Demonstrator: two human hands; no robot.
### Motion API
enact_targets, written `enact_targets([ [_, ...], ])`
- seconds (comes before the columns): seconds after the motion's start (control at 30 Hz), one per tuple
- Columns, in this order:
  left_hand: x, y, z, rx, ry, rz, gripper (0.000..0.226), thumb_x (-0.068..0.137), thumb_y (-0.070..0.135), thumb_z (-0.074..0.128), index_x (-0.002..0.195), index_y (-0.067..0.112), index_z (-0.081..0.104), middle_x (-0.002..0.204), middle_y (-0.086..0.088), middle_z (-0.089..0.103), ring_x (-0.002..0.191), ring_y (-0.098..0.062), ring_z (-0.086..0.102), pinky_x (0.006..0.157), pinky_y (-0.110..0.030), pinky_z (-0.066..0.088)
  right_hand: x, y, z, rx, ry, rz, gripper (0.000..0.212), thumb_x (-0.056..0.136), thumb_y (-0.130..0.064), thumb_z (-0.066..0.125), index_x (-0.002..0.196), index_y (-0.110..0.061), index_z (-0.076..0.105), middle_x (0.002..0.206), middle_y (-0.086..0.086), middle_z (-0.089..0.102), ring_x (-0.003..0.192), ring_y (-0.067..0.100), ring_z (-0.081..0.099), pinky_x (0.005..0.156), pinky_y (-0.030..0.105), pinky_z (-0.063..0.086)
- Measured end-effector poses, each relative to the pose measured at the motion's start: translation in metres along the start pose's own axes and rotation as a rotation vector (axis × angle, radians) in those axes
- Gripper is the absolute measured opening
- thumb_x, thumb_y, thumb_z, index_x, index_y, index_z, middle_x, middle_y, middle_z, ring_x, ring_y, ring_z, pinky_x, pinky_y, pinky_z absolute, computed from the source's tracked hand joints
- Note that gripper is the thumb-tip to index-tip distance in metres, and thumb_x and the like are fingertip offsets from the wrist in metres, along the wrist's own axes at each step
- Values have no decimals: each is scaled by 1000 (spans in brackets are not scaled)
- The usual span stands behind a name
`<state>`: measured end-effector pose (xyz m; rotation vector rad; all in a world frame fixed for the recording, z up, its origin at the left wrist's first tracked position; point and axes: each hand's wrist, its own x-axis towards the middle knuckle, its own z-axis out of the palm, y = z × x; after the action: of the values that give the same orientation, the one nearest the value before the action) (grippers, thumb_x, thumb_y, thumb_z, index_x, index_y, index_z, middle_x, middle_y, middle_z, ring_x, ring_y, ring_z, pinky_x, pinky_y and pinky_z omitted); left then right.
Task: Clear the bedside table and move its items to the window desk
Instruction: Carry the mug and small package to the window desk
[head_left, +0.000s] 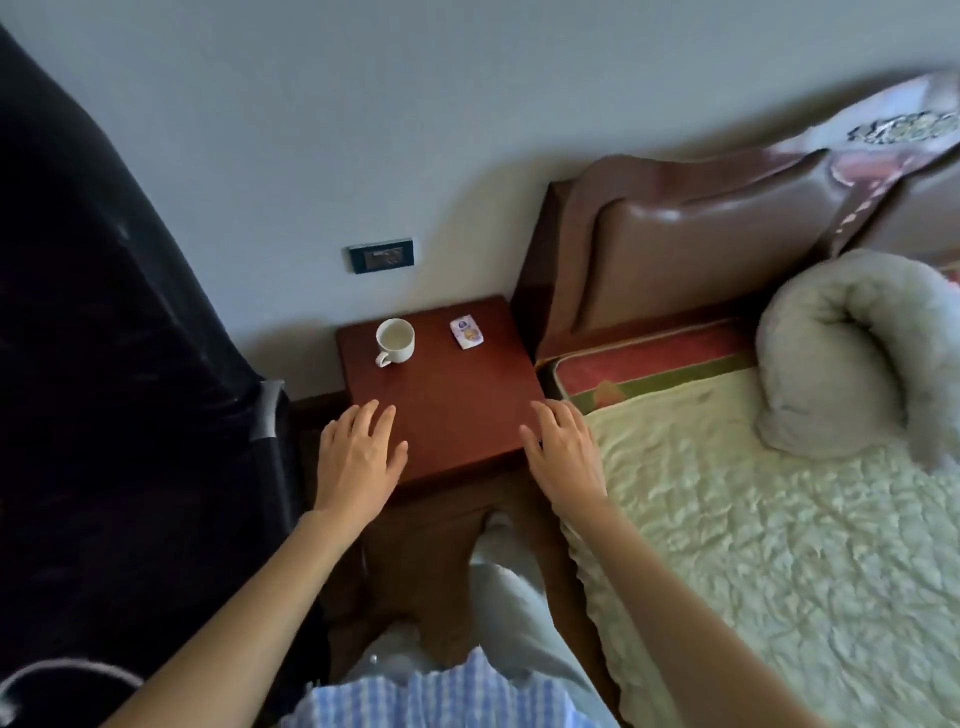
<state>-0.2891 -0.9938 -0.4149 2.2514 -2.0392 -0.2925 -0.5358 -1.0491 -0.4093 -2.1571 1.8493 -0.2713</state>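
Dark chair (104, 364) fills the left edge, clear of the work. Next right, your left hand (358, 457): palm down over the near left corner of the bedside table (447, 410), fingers (371, 415) loosely spread and pointing away from you, holding nothing. Straight beyond those fingertips, at the far left of the tabletop, sits the white cup (396, 340); upright, looks empty, handle turned toward the near left, so toward this hand. Bare wood lies between fingertips and cup; not touching. Moving right, the small packet (467, 332) lies flat at the far middle of the top, its long side running roughly near-to-far, well apart from the cup. Then your right hand (563, 447): palm down at the near right corner, partly over the edge by the bed (753, 519), fingers slightly spread, empty. The packet lies ahead of it and off to the left, farther than the cup is from your left hand. Judgement: left hand is the nearer one for the cup, a straight reach forward onto the handle side; right hand would have to angle leftward for the packet. Both things are on the table, none moved yet; the window desk is not in view.
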Motion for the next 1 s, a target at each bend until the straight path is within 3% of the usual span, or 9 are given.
enact_targets([
  [0.4, 90, 31, 39, -23, -44, -396, 50, 90, 35, 53, 133, 9, 48, 135, -16, 51, 125, -33, 46, 102, -49, 40, 160, 44, 33, 6, -140, -279, 37, 91, -27, 55, 122, -7, 60, 126, 13, 60, 126, 32, 48, 103, 46, 40],
  [0.53, 116, 10, 66, -31, -47, -458, 49, 88, 31, 57, 130, 6, 51, 132, -18, 53, 123, -35, 48, 99, -51, 42, 188, 33, 81, -15, -152, -366, 35, 90, -28, 57, 118, -8, 62, 122, 13, 62, 123, 33, 52, 99, 47, 45],
  [0.67, 140, -24, 105, -21, -75, -474, 50, 88, 30, 56, 132, 6, 48, 134, -18, 51, 125, -36, 46, 101, -51, 40, 208, 10, 140, 12, -134, -403, 41, 89, -33, 42, 115, -9, 63, 119, 12, 64, 120, 32, 54, 95, 45, 48],
  [0.77, 152, -50, 141, -6, -99, -480, 51, 89, 31, 55, 133, 7, 47, 136, -17, 50, 127, -35, 44, 103, -50, 38, 217, -10, 187, 67, -111, -396, 41, 89, -32, 42, 114, -8, 63, 119, 12, 63, 120, 31, 54, 96, 44, 47],
  [1.0, 163, -94, 208, -48, -97, -537, 50, 90, 30, 55, 134, 8, 46, 138, -17, 48, 130, -35, 41, 105, -50, 34, 217, -55, 290, 186, -62, -317, 36, 86, -33, 62, 116, -11, 62, 116, 6, 62, 108, 25, 57, 86, 39, 49],
])
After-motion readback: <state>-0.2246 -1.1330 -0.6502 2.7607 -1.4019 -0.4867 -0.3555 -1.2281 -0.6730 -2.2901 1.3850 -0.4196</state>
